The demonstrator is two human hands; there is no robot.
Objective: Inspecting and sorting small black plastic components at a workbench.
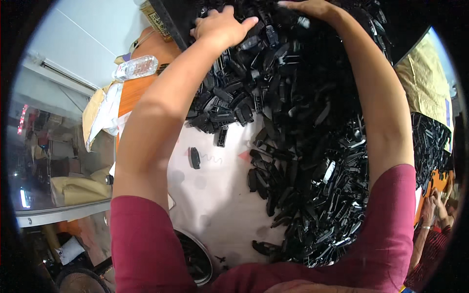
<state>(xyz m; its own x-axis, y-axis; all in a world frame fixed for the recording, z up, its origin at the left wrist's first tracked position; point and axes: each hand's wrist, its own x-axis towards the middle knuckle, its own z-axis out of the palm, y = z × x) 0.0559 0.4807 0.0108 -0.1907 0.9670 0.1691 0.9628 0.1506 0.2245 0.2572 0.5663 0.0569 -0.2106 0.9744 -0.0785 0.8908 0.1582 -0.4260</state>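
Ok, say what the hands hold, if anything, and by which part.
Left hand: nothing visibly held, spread over black pieces; right hand: cut off, cannot tell.

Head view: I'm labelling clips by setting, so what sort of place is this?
Probably a small workshop: many small black pieces lie heaped on a pale worktop, and a tan sack and another person's hands show at right.

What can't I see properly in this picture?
In the head view:
Right hand: partly cut off by the top edge.
Black pieces: some hidden behind the left hand.
Round bowl: partly hidden behind the left sleeve.
Other person's hands: too small to tell if they hold anything.
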